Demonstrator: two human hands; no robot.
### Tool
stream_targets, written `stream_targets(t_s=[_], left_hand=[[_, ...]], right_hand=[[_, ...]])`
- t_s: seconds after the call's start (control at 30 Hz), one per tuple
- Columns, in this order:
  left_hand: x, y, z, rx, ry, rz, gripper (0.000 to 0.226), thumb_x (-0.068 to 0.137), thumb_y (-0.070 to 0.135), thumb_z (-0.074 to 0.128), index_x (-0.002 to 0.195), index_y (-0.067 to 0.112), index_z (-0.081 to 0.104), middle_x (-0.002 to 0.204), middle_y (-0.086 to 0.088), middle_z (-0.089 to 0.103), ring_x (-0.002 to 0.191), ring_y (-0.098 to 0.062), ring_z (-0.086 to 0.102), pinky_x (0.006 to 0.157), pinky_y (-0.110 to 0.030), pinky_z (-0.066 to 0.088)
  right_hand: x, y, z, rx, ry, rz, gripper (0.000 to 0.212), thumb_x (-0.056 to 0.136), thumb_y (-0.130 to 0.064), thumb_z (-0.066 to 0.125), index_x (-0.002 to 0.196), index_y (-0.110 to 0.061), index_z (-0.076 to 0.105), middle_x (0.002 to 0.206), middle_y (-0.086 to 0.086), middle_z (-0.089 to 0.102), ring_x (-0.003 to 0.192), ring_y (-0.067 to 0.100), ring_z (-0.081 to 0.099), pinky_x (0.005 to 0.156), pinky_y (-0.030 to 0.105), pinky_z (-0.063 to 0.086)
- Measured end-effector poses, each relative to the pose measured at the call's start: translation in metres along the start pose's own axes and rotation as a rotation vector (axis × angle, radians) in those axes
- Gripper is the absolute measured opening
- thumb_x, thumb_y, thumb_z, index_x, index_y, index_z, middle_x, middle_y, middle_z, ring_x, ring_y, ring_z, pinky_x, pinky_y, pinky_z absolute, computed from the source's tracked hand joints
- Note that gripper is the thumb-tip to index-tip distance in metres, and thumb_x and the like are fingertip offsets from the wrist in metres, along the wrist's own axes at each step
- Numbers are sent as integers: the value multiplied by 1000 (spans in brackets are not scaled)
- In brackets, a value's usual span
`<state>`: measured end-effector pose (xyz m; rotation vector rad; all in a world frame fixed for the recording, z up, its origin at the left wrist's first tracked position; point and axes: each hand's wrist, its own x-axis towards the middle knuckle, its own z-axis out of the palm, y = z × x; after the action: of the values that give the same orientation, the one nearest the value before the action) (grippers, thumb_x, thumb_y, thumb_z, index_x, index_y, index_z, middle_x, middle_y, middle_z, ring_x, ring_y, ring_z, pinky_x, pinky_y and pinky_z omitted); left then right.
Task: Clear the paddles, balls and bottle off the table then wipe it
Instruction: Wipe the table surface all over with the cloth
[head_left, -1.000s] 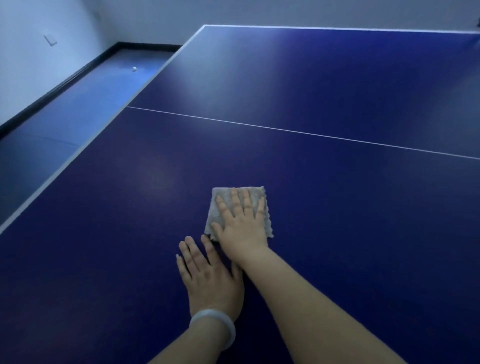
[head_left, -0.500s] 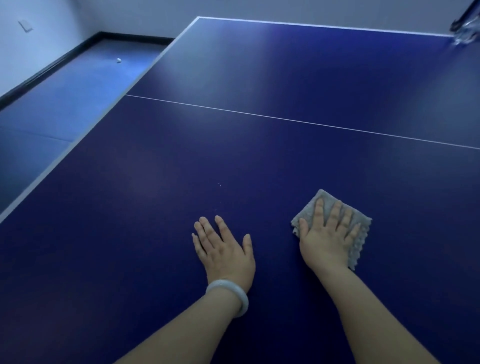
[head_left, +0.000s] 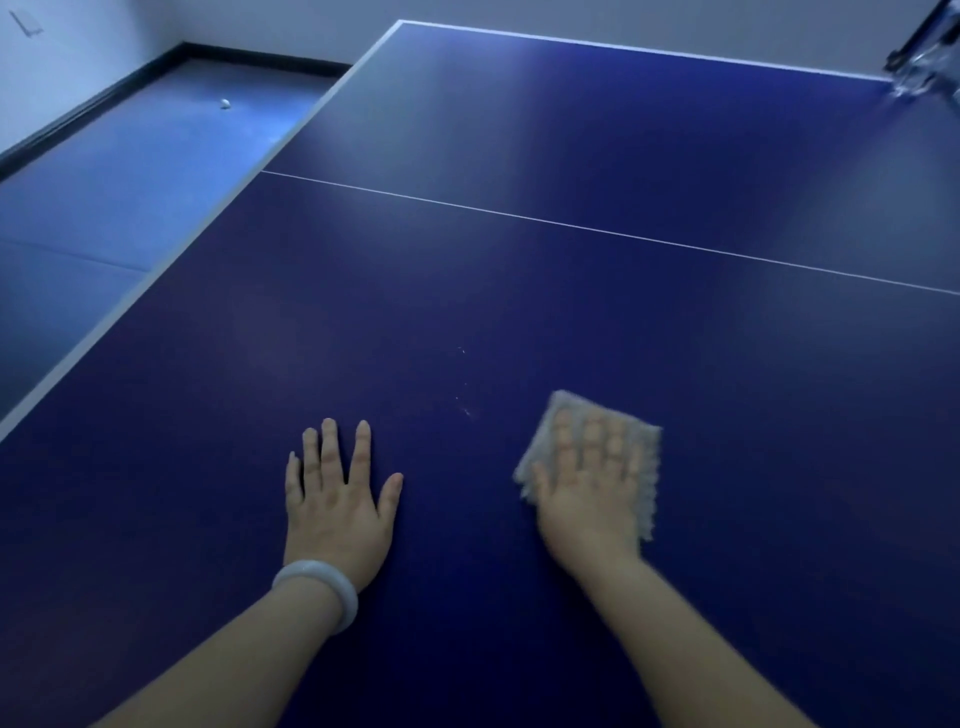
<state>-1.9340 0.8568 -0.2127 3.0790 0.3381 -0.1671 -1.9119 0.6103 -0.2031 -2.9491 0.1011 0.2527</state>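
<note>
The right hand (head_left: 587, 499), fingers flat, is sliding the cloth (head_left: 636, 452) rightward across the tabletop (head_left: 519, 291); the left hand (head_left: 337, 499) is resting open. Wiping is progressing.

Blurred cloth (head_left: 597, 447); clear object (head_left: 922, 67) cropped.

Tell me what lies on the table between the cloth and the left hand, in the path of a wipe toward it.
Nothing solid. Between the cloth under the right hand and the left hand, flat on the table, there are only a few small pale specks on the bare blue surface. A wipe that way would likely sweep over them.
</note>
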Motion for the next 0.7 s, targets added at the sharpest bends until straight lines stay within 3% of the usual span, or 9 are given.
stream_targets(t_s=[0.07, 0.13, 0.2, 0.3, 0.33, 0.4, 0.53, 0.6, 0.7], left_hand=[[0, -1, 1, -7, 14, 9, 77, 86, 63, -10, 152, 26, -16, 163, -10, -12, 149, -27, -16, 122, -45, -7], [0, -3, 1, -30, 21, 12, 76, 87, 63, -8, 153, 27, -14, 163, -10, -10, 150, -26, -15, 122, -45, -6], [0, -4, 1, -52, 20, 12, 75, 87, 63, -7, 152, 27, -14, 163, -9, -10, 150, -25, -16, 122, -45, -6], [-2, -4, -1, -66, 16, 10, 74, 87, 63, -9, 151, 28, -17, 163, -9, -14, 149, -24, -19, 122, -45, -8], [-2, -5, -2, -70, 14, 10, 74, 87, 63, -9, 151, 28, -17, 163, -9, -15, 149, -24, -20, 121, -45, -9], [-3, -4, -2, -68, 10, 15, 74, 87, 63, -11, 151, 28, -19, 162, -8, -17, 148, -24, -22, 121, -45, -10], [-2, -4, -1, -62, 12, 11, 72, 87, 64, -13, 149, 29, -24, 162, -8, -20, 147, -24, -25, 121, -46, -11], [-2, -4, -1, -69, 14, 7, 72, 87, 64, -11, 149, 29, -23, 162, -8, -18, 147, -24, -25, 121, -46, -11], [-2, -4, 0, -85, 18, 7, 71, 89, 64, -6, 150, 30, -19, 163, -8, -15, 147, -24, -24, 121, -47, -9]], right_hand=[[-28, -22, 15, 3, 2, -266, 65, 99, -54, 11, 154, -29, -16, 160, 5, -21, 148, 28, -23, 117, 51, -15], [-28, -13, 15, -40, -6, -417, 64, 98, -57, 10, 154, -34, -11, 162, 0, -17, 149, 21, -21, 118, 47, -14], [-7, 16, 5, -100, 12, -336, 62, 97, -55, 4, 151, -33, -19, 162, 2, -16, 150, 21, -16, 118, 44, -18], [25, 39, -13, -23, 39, 194, 63, 99, -51, 4, 153, -28, -19, 163, 9, -16, 150, 28, -14, 120, 52, -11], [29, 29, -15, 22, 34, 288, 65, 98, -52, 4, 154, -26, -17, 162, 10, -18, 149, 30, -17, 119, 54, -9], [25, -12, -5, 33, 46, 228, 66, 98, -53, 3, 154, -24, -19, 161, 12, -21, 148, 31, -20, 118, 55, -11], [26, -73, 11, -20, 33, -200, 64, 100, -52, 9, 154, -27, -16, 160, 7, -22, 146, 27, -27, 116, 49, -21], [63, -74, 3, 7, -1, -195, 64, 101, -53, 13, 154, -30, -15, 161, 4, -22, 147, 25, -26, 117, 48, -21], [137, -74, -18, 92, -66, 29, 66, 101, -54, 16, 155, -28, -13, 162, 7, -19, 148, 29, -22, 118, 53, -16]])
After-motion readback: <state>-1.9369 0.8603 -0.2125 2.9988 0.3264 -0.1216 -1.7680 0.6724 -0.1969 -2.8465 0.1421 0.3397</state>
